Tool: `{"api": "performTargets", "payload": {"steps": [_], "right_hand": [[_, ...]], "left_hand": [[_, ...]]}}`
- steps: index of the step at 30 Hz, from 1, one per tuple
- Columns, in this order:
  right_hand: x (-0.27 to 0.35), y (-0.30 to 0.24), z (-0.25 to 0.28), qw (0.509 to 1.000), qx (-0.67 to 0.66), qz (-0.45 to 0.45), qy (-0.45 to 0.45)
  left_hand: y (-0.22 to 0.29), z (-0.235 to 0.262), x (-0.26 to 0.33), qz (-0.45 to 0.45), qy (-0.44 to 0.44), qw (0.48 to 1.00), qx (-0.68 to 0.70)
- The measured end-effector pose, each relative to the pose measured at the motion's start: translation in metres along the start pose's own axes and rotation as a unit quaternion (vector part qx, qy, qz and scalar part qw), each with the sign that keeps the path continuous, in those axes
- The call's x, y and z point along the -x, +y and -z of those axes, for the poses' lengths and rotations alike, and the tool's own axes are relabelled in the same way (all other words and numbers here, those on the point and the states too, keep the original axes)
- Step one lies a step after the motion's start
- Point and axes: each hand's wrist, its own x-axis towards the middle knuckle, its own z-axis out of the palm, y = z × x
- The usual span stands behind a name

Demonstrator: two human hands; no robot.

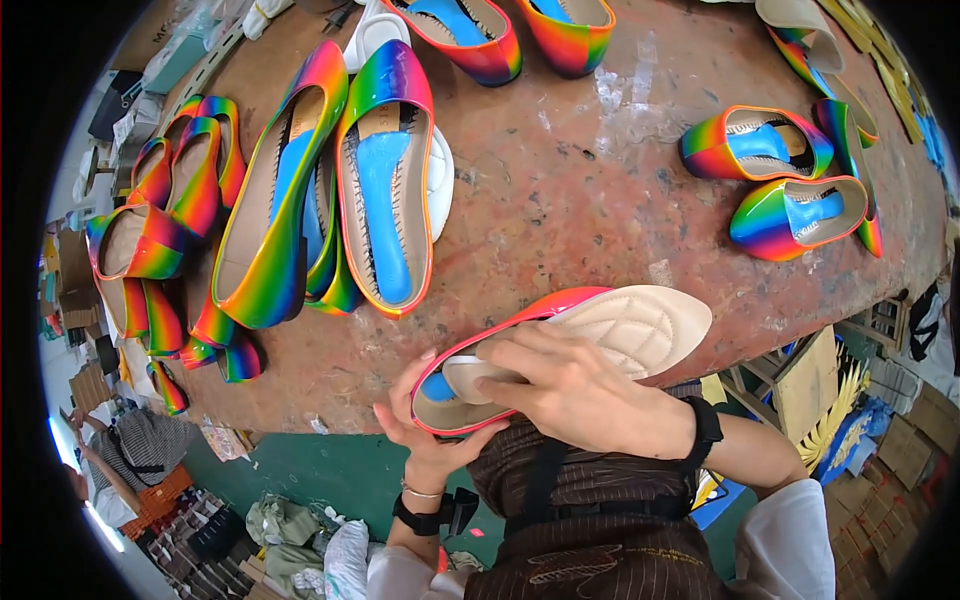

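A pink-red flat shoe (565, 302) lies at the table's near edge, in front of my body. My left hand (432, 445) grips its left end from outside, thumb and fingers on opposite sides of the rim. A beige quilted insole (635, 330) lies along the shoe, its broad end sticking out at the right. My right hand (580, 385) pinches the insole's narrow end inside the shoe opening. Beside those fingertips, a blue patch (437, 388) shows on the shoe's inner sole. My right hand covers the middle of the insole and part of the shoe.
Several rainbow shoes (385, 170) stand on the left of the worn brown table (560, 190), some stacked. More rainbow shoes (800, 215) sit at the right, and two at the far edge. Beneath lie a green floor (330, 465), bags and a wooden frame (805, 385).
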Motion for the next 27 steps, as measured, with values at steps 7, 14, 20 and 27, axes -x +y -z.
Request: {"api": "performTargets", "payload": {"steps": [7, 14, 20, 27], "right_hand": [[-0.004, -0.046, 0.097, 0.971, 0.204, -0.087, 0.086], [-0.018, -0.086, 0.100, 0.964, 0.195, -0.159, 0.086], [-0.005, -0.063, 0.130, 0.808, 0.445, -0.227, 0.312], [0.006, -0.033, 0.075, 0.983, 0.171, 0.009, 0.064]], "left_hand": [[-0.007, 0.007, 0.012, 0.009, -0.003, 1.000, -0.001], [0.003, -0.007, -0.007, -0.010, -0.003, 1.000, 0.015], [-0.001, -0.008, -0.002, 0.002, 0.020, 1.000, -0.001], [-0.006, 0.006, 0.007, 0.005, 0.019, 1.000, -0.023]]}}
